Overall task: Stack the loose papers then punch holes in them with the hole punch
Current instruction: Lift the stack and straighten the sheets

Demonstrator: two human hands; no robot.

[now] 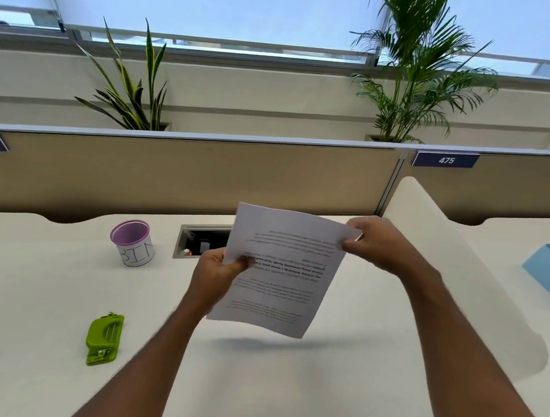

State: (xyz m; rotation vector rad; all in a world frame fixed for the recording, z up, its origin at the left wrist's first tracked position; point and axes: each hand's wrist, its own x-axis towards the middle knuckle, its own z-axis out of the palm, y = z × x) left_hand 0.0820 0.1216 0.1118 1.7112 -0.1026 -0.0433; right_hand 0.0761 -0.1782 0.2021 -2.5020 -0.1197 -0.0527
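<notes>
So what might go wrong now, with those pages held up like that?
The papers hang in the air, pinched only at two edges by the left hand and right hand, so sheets could slip out or end up uneven. The green hole punch lies apart on the desk to the left; letting go with one hand to fetch it could let the stack sag or fan apart.

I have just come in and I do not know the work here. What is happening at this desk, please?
A person holds the printed papers in the air above the white desk. The left hand grips their left edge and the right hand pinches the far right corner. The green hole punch lies untouched on the desk to the left, nearer the person than a small pot labelled BIN. No holes are punched yet.
</notes>
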